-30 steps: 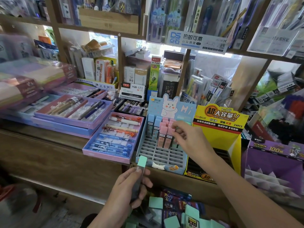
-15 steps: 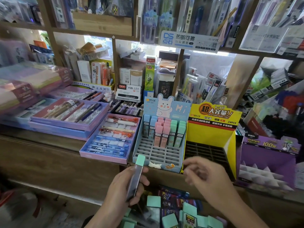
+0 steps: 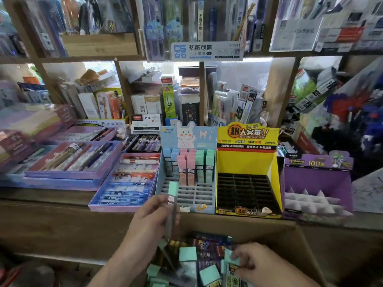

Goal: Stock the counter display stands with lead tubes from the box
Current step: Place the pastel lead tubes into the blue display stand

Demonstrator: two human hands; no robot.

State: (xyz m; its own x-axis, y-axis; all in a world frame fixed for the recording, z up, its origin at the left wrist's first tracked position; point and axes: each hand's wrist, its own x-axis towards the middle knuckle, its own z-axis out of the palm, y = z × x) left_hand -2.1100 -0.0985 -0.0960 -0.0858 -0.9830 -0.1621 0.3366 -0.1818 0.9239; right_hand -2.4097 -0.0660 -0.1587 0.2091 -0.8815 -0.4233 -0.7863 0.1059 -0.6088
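Shelving (image 3: 128, 59) packed w/ pen packs & stationery fills the back. Below it a wooden bench (image 3: 51, 220) runs across, carrying lilac pen trays (image 3: 72, 175) on the left and three display stands side by side at centre-right. These are a blue bunny-card stand (image 3: 199, 193), a yellow stand (image 3: 247, 162) just right of it and touching, then a purple stand (image 3: 317, 181). The blue stand's rear slots hold upright stocked tubes (image 3: 187, 164) in blue, pink & mint rows, and the grid of front slots shows below them. The yellow stand shows a dark slot grid and the purple one pale pointed dividers. At bottom centre, in front of & lower than the bench edge, is a cardboard box (image 3: 279, 239) w/ loose mint-capped tubes & dark packs inside. The left hand (image 3: 153, 220) is raised over the bench edge, just in front of the blue stand's left front corner. Its grip is wrapped round a lead tube (image 3: 172, 200), fingers curled on the body, cap up, tube near upright w/ a slight tilt. The mint cap overlaps the stand's lower slots in view, but I can't tell if it touches. The right hand (image 3: 259, 264) is down in the box, fingers bent, its grip pinching the mint cap of a boxed tube (image 3: 230, 258). This part is blurred.
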